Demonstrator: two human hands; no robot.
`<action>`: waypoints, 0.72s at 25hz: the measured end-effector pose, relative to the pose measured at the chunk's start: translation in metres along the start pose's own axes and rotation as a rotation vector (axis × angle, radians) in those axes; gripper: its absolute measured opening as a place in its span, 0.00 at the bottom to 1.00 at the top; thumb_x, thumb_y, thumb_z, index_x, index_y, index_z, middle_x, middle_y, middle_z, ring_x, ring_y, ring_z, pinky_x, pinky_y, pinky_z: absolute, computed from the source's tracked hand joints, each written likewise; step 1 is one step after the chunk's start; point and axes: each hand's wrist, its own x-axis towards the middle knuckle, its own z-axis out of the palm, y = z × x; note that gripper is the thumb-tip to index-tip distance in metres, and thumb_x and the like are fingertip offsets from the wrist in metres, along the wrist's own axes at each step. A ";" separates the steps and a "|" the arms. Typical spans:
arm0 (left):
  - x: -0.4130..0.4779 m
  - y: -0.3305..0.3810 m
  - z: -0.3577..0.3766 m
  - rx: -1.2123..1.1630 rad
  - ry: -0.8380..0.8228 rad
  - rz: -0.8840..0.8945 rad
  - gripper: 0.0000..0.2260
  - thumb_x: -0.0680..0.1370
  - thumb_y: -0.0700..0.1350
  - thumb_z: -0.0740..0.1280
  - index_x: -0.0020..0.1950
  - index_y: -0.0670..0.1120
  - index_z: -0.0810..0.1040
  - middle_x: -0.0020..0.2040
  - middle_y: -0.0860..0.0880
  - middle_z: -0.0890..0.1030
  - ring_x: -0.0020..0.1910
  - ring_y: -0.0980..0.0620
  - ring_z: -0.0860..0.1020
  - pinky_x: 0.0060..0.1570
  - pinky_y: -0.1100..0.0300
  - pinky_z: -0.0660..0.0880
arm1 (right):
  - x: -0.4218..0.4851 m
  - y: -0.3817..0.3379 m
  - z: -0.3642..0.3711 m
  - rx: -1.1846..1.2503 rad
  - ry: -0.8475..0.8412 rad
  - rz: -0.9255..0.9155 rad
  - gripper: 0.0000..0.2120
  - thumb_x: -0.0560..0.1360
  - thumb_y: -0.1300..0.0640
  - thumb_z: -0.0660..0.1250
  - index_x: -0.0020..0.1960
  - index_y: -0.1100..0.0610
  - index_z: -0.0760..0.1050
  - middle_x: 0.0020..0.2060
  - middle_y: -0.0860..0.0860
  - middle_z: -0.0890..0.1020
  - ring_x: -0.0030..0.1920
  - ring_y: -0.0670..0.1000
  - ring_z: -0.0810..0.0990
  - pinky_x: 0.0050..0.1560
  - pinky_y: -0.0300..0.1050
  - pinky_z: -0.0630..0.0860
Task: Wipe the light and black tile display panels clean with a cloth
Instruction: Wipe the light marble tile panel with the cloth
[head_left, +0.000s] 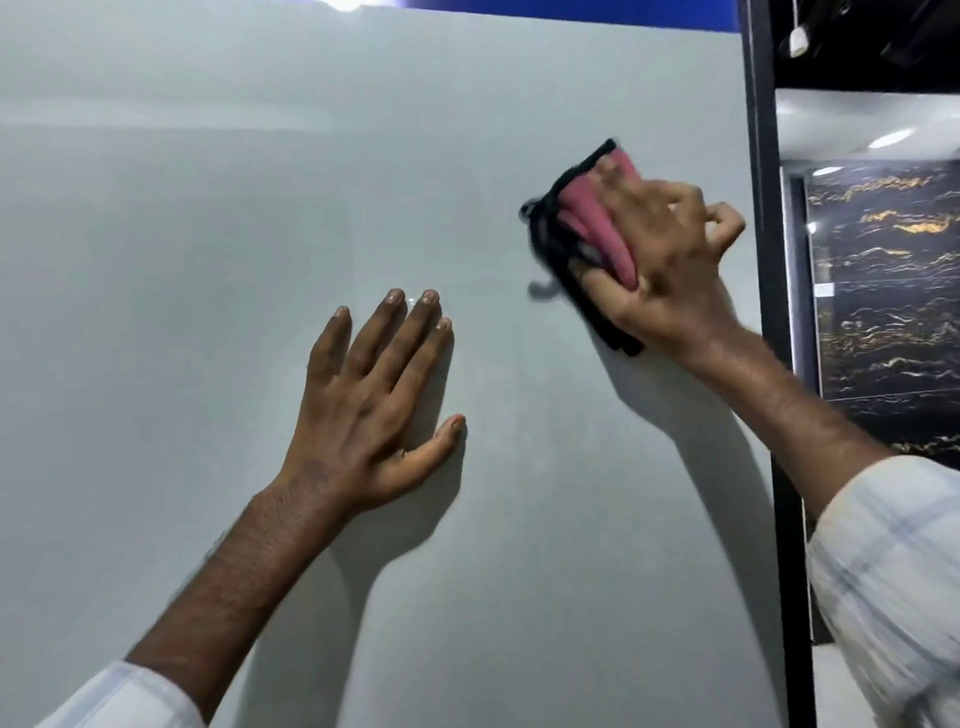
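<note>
While my left hand (374, 410) lies flat on the light panel (260, 182), fingers straight and slightly spread, my right hand (670, 265) presses the cloth (587, 228) against the panel's upper right, near the dark frame (763, 208). The cloth is pink with a black edge, bunched into folds, and my right fingers curl over it while the thumb pins its lower end. The light panel is pale grey and glossy, and past the frame stands the black panel (883, 312), veined in gold.
</note>
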 end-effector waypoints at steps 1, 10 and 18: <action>-0.001 0.000 0.000 -0.003 0.002 -0.001 0.35 0.81 0.61 0.63 0.82 0.41 0.65 0.83 0.42 0.62 0.83 0.41 0.58 0.77 0.32 0.58 | -0.004 -0.008 0.002 0.016 0.034 0.171 0.34 0.76 0.39 0.63 0.80 0.46 0.64 0.79 0.42 0.65 0.69 0.55 0.70 0.57 0.55 0.58; -0.003 0.000 0.001 -0.007 -0.018 -0.001 0.35 0.82 0.61 0.62 0.83 0.41 0.62 0.84 0.42 0.60 0.84 0.41 0.56 0.78 0.33 0.56 | -0.086 -0.012 -0.004 -0.027 -0.004 -0.171 0.32 0.76 0.42 0.67 0.78 0.51 0.70 0.78 0.47 0.69 0.69 0.57 0.73 0.56 0.60 0.62; -0.052 0.025 -0.023 -0.142 -0.112 -0.059 0.31 0.81 0.57 0.64 0.79 0.40 0.70 0.83 0.42 0.61 0.83 0.41 0.57 0.77 0.33 0.57 | -0.196 -0.046 -0.012 0.057 -0.118 -0.560 0.31 0.77 0.43 0.66 0.78 0.52 0.69 0.78 0.49 0.69 0.75 0.59 0.71 0.58 0.59 0.62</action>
